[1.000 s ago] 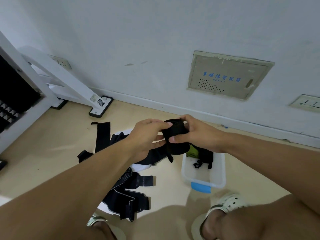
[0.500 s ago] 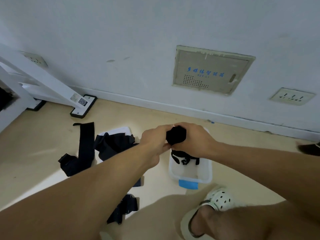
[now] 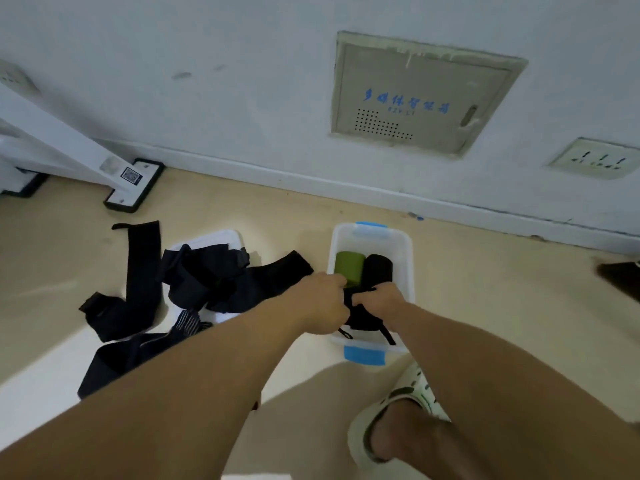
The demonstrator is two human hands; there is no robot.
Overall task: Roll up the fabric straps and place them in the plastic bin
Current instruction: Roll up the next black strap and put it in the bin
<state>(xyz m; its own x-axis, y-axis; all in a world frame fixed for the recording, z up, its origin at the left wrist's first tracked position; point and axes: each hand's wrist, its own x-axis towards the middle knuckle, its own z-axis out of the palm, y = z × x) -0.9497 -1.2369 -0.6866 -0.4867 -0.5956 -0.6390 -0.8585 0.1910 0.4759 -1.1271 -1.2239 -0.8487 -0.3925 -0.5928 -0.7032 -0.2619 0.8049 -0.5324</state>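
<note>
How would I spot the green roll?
Find the clear plastic bin with blue latches on the floor below the wall panel. The green roll lies inside, at its far left. Its neighbour, the black roll, is dark.

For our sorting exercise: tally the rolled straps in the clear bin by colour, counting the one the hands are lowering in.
Green roll: 1
Black rolls: 2, one lying in the bin, one held by both hands
Total: 3
</note>
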